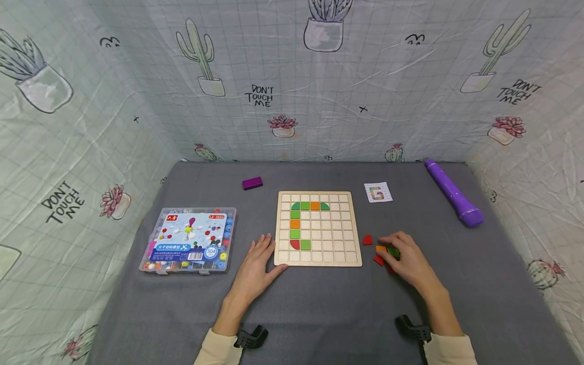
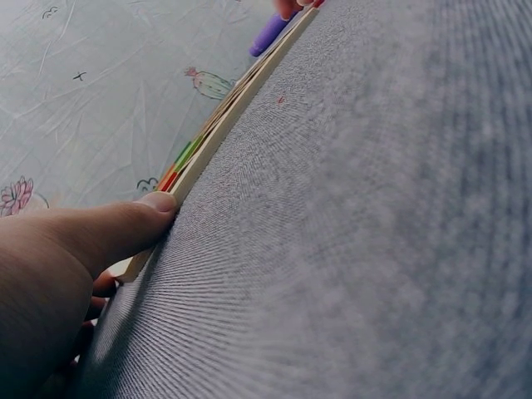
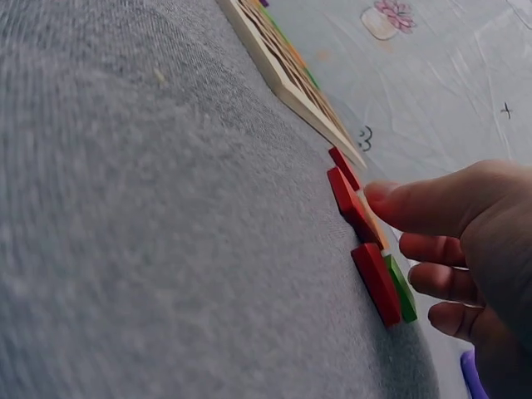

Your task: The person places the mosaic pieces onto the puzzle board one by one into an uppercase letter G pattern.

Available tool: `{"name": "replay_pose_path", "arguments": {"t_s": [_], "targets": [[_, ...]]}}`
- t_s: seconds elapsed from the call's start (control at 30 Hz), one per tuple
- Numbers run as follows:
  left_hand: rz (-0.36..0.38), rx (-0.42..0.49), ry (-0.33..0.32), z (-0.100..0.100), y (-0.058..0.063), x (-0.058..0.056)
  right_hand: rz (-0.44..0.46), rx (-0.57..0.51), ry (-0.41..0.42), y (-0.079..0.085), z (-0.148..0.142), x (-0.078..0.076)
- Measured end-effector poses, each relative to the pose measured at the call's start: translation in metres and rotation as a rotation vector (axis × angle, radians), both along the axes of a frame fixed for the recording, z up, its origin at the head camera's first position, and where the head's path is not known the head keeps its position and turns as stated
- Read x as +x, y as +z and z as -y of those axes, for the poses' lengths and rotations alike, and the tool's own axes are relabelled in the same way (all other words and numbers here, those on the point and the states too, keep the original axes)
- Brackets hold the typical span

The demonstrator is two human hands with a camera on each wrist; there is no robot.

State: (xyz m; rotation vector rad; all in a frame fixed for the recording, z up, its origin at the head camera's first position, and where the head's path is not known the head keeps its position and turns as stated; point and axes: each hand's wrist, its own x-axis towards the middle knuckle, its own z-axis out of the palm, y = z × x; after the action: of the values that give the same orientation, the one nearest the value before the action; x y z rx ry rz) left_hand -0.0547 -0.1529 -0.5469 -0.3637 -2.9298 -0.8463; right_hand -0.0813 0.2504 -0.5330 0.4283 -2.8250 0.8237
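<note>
My left hand (image 1: 253, 271) lies at the lower left corner of a wooden grid board (image 1: 335, 228), its thumb (image 2: 158, 202) touching the front edge and its fairly straight fingers along the left side. On the board, green, orange and red blocks run along the top, down the left and into the bottom row. Right of the board, the thumb and index finger of my right hand (image 1: 412, 261) pinch at an orange block (image 1: 380, 248) low among loose pieces. Beside it are a green block (image 3: 401, 289) and several red blocks (image 3: 376, 284), one a rounded red block (image 1: 367, 240).
A small pattern card (image 1: 378, 192) lies behind the board on the right. Further right is a purple microphone-shaped object (image 1: 453, 192). A purple block (image 1: 252, 183) sits at the back left. A clear case of molecule-model parts (image 1: 188, 241) stands left of my left hand.
</note>
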Motion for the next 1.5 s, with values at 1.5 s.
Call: {"name": "replay_pose_path", "arguments": {"t_s": [1.5], "targets": [[-0.011,-0.003,0.006,0.000,-0.003,-0.001,0.044,-0.032,0.003,0.005,0.007,-0.006]]}}
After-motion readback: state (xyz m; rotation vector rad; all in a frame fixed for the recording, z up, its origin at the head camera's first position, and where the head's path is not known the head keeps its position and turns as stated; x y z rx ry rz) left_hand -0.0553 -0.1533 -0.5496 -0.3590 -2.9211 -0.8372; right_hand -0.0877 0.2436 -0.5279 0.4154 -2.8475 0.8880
